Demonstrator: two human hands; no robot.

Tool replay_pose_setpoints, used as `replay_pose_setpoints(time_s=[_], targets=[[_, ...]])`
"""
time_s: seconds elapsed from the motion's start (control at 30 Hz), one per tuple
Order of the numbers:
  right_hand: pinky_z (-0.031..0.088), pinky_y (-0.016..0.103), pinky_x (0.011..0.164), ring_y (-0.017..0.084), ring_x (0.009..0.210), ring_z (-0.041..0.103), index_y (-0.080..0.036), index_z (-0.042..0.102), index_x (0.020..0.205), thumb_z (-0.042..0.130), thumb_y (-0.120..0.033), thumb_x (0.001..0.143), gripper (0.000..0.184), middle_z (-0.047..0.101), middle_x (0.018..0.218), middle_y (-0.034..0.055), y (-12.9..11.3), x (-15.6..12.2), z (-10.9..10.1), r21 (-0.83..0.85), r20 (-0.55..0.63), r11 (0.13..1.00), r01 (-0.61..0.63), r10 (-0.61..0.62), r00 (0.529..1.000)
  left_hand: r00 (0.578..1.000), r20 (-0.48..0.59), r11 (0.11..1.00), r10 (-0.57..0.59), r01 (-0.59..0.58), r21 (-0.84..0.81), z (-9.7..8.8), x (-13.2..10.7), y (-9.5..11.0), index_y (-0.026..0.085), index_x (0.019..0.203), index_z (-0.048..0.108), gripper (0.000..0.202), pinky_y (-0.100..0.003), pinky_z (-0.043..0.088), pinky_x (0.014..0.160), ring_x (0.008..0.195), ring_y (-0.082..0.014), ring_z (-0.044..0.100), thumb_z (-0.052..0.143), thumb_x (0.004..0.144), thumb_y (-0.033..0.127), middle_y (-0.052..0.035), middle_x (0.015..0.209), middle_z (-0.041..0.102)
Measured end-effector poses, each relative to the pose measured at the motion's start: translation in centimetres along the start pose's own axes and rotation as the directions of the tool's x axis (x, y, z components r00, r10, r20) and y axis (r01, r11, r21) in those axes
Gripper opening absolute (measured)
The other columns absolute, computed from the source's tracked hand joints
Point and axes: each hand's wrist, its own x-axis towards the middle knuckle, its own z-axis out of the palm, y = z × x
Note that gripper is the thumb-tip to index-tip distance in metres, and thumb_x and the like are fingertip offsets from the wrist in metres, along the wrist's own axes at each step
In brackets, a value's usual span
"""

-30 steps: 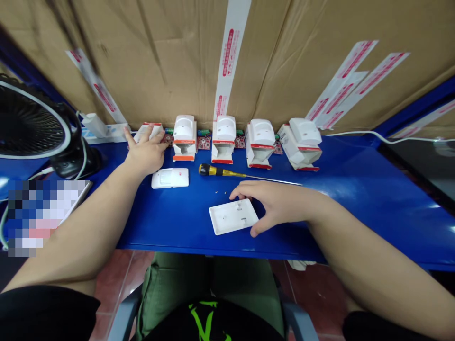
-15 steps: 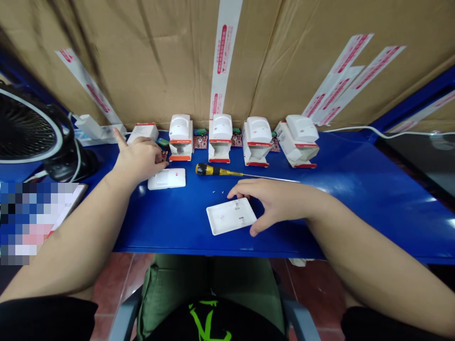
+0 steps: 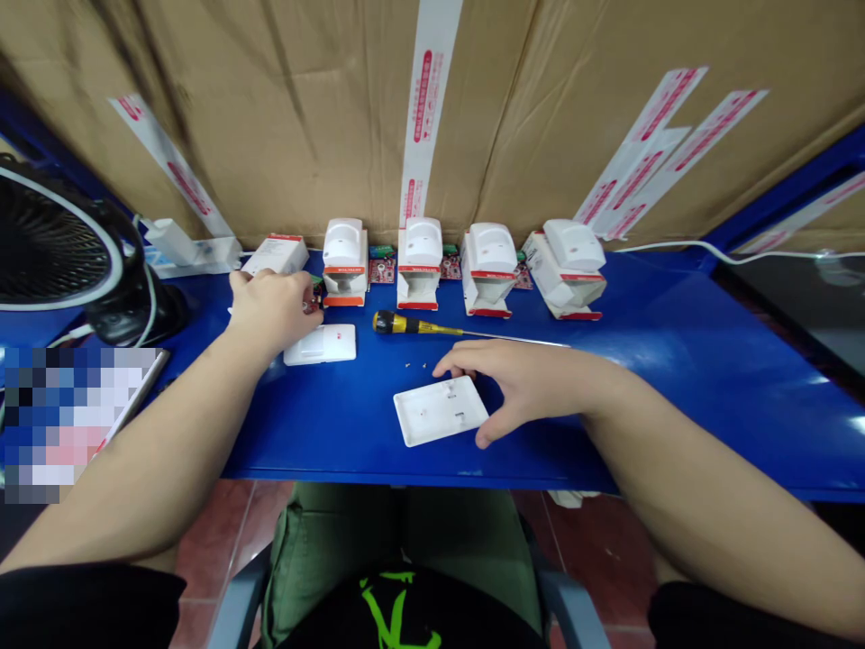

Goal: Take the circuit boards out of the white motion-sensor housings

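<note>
The left hand (image 3: pixel 270 311) has closed from its spread position, fingers curled down at the red circuit board (image 3: pixel 313 305), any grip hidden, while the right hand (image 3: pixel 533 383) stays half-open, its thumb just beside the white backplate (image 3: pixel 439 411).

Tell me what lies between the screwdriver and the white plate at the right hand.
The head view shows two tiny screws on the blue bench, between the yellow-and-black screwdriver and the white plate.

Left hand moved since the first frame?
Yes, rightward: the left hand has left the white box and sits nearer the white cover, by the red circuit board.
</note>
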Motion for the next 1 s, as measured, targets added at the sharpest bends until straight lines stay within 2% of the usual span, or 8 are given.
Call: replay_pose_setpoints(time_s=[0.17,0.3,0.4,0.53,0.7,0.8,0.9,1.0], targets=[[0.055,0.044,0.099,0.032,0.114,0.07,-0.024,0.07,0.14,0.101,-0.049,0.067,0.083,0.075,0.13,0.0095,0.0,-0.1,0.0,0.003,-0.006,1.0,-0.005,0.005,1.0,1.0,0.006,0.999,0.027,-0.027,-0.022,0.4,0.2,-0.5,0.024,0.097,0.073,0.022,-0.05,0.059,0.087,0.103,-0.042,0.074,0.071,0.078,0.034,-0.013,0.091,0.079],[0.055,0.045,0.101,0.032,0.116,0.07,-0.024,0.07,0.14,0.101,-0.048,0.066,0.084,0.075,0.132,0.0097,-0.1,-0.1,0.0,0.004,0.0,1.0,-0.018,0.018,1.0,0.997,0.012,0.995,0.083,-0.082,-0.06,1.0,0.5,-0.9,0.023,0.105,0.074,0.03,-0.046,0.06,0.086,0.099,-0.0382,0.075,0.069,0.075,0.028,-0.0124,0.096,0.08],[0.055,0.045,0.104,0.033,0.118,0.069,-0.024,0.07,0.141,0.102,-0.047,0.065,0.085,0.074,0.134,0.0102,-0.1,0.0,0.0,0.002,0.006,1.0,-0.023,0.023,1.0,0.995,0.049,0.993,0.089,-0.085,-0.08,1.0,0.6,-0.7,0.021,0.112,0.076,0.038,-0.047,0.061,0.09,0.102,-0.0398,0.076,0.067,0.075,0.024,-0.0142,0.101,0.081],[0.055,0.045,0.105,0.034,0.122,0.069,-0.023,0.07,0.141,0.101,-0.046,0.066,0.084,0.074,0.135,0.0107,-0.1,0.0,0.0,-0.004,0.01,1.0,-0.015,0.015,1.0,0.993,0.028,0.992,0.113,-0.111,-0.06,0.9,0.5,-0.6,0.016,0.12,0.077,0.041,-0.051,0.06,0.101,0.113,-0.0432,0.075,0.066,0.082,0.027,-0.0198,0.114,0.079],[0.055,0.045,0.104,0.033,0.121,0.069,-0.024,0.07,0.139,0.101,-0.048,0.066,0.083,0.074,0.135,0.0098,0.1,-0.1,0.1,-0.003,0.0,1.0,0.006,-0.006,1.0,0.991,0.065,0.99,0.113,-0.107,-0.088,1.5,0.8,-0.9,0.019,0.122,0.077,0.04,-0.045,0.061,0.096,0.108,-0.0384,0.076,0.065,0.084,0.028,-0.0153,0.11,0.079],[0.056,0.045,0.103,0.033,0.119,0.07,-0.025,0.071,0.139,0.101,-0.049,0.067,0.082,0.075,0.134,0.0094,0.2,-0.1,0.2,-0.009,-0.012,1.0,0.021,-0.021,1.0,0.991,0.041,0.988,0.125,-0.121,-0.097,1.5,0.9,-1.0,0.018,0.119,0.077,0.04,-0.048,0.059,0.103,0.113,-0.0402,0.073,0.068,0.081,0.027,-0.0171,0.116,0.076],[0.056,0.045,0.102,0.033,0.118,0.07,-0.025,0.071,0.139,0.101,-0.048,0.067,0.082,0.075,0.133,0.0097,0.2,-0.1,0.2,-0.012,-0.012,1.0,0.014,-0.014,1.0,0.996,0.017,0.989,0.086,-0.083,-0.119,1.1,0.7,-0.9,0.017,0.12,0.076,0.046,-0.052,0.057,0.107,0.118,-0.0435,0.07,0.073,0.075,0.027,-0.0197,0.123,0.072],[0.056,0.046,0.103,0.033,0.119,0.07,-0.024,0.07,0.14,0.101,-0.049,0.067,0.083,0.074,0.133,0.0102,0.2,0.0,0.2,-0.008,-0.002,1.0,0.003,-0.003,1.0,0.996,-0.056,0.987,0.065,-0.073,-0.147,0.4,0.1,-1.1,0.017,0.117,0.075,0.044,-0.054,0.057,0.107,0.116,-0.0431,0.07,0.074,0.075,0.027,-0.0194,0.121,0.072]])
